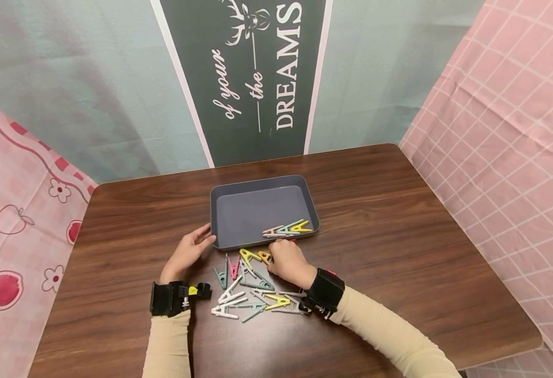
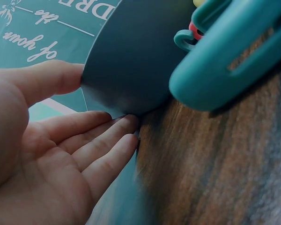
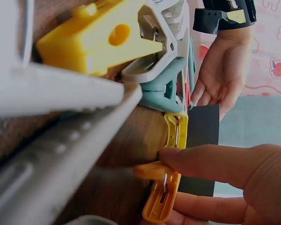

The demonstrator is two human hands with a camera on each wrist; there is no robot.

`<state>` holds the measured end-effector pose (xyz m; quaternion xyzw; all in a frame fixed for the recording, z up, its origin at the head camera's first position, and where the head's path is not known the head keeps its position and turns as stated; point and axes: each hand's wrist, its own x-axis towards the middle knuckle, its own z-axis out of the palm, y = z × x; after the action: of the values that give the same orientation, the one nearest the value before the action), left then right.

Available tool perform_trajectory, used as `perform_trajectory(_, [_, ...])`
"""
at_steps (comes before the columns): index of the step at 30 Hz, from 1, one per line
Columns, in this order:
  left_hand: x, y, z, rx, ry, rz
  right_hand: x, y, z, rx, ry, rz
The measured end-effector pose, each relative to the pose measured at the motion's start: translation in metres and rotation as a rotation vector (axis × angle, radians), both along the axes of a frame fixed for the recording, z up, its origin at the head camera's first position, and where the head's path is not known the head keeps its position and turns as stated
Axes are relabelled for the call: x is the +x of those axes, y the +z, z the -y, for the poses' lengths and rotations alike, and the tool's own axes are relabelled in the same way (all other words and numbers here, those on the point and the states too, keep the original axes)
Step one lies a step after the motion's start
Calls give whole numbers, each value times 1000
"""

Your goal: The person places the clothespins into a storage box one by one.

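My right hand (image 1: 289, 263) pinches an orange clothespin (image 3: 160, 200) between thumb and fingers, just in front of the tray's near edge. The grey rectangular tray (image 1: 252, 210) holds pink, pale green and yellow clothespins (image 1: 287, 229) in its near right corner. At the tray's near left corner, my left hand (image 1: 187, 255) touches the tray wall (image 2: 126, 61) with its thumb near the rim and its extended fingers low against the side. A yellow clothespin (image 1: 249, 258) lies beside the orange one.
Several loose clothespins in white, grey, green, pink and yellow lie in a pile (image 1: 252, 298) between the forearms. One teal clothespin (image 2: 215, 61) looms close to the left wrist camera. The brown wooden table (image 1: 380, 231) meets hanging curtains (image 1: 371, 79) behind and at both sides.
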<state>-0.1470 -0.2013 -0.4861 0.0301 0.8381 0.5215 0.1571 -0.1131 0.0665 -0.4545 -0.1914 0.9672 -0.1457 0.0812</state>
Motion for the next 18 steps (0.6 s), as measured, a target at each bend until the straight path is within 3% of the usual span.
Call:
perform_trajectory(11, [0, -1, 0, 0, 5, 2, 3, 9, -4, -101, -7, -17])
perform_trajectory(18, [0, -1, 0, -3, 14, 6, 4, 14, -5, -203, 41, -31])
